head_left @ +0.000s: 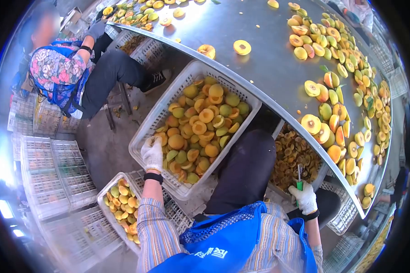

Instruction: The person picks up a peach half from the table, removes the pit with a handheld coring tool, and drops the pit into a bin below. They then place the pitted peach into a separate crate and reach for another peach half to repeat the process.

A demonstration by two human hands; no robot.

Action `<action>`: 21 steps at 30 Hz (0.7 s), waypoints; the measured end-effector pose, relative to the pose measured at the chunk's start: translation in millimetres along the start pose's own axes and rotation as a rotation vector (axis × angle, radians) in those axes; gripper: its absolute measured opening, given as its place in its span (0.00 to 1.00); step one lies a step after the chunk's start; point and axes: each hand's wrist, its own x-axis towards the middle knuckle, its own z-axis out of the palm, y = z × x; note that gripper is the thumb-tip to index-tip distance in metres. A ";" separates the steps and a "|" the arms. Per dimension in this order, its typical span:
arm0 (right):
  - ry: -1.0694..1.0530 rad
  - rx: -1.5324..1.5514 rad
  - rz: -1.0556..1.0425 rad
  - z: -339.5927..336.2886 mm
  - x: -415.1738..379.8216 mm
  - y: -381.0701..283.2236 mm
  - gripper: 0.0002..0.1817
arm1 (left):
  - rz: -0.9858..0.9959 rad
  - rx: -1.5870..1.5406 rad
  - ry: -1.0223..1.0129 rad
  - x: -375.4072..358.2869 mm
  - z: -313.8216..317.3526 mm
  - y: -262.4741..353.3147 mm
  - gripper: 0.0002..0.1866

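Note:
My left hand [152,154], in a white knit glove, is over the left wall of a large white plastic crate [139,141] heaped with yellow-green peach halves [198,127]. Its fingertips are against the fruit at that side; whether they grip a half cannot be made out. In a matching glove, my right hand [305,198] is closed around a green-handled pitting tool [299,184] with a thin metal tip pointing up. Just beyond that hand, below the table edge, a container holds many brownish pit pieces [294,154].
A metal table [269,54] carries scattered and piled peach halves [323,129]. Another crate of halves [123,207] stands at lower left, beside stacked white crates [54,168]. A co-worker in a floral sleeve [61,66] sits at upper left.

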 end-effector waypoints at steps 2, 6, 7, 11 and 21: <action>-0.004 0.009 0.059 2.5 -4.0 -9.8 0.23 | 0.038 -0.149 -0.083 -3.9 12.9 2.5 0.14; 0.056 -0.089 0.038 3.2 -0.1 -8.6 0.20 | -0.018 -0.260 -0.048 12.2 18.8 -0.3 0.13; 0.087 -0.094 0.003 5.2 5.1 0.5 0.18 | -0.037 -0.195 -0.027 21.8 16.5 -9.7 0.14; 0.096 -0.150 0.010 9.8 5.3 -8.9 0.18 | 0.074 0.059 -0.027 21.8 7.7 -0.1 0.16; 0.072 -0.160 -0.027 21.6 16.6 12.8 0.16 | 0.263 1.094 -0.491 8.3 65.1 15.4 0.27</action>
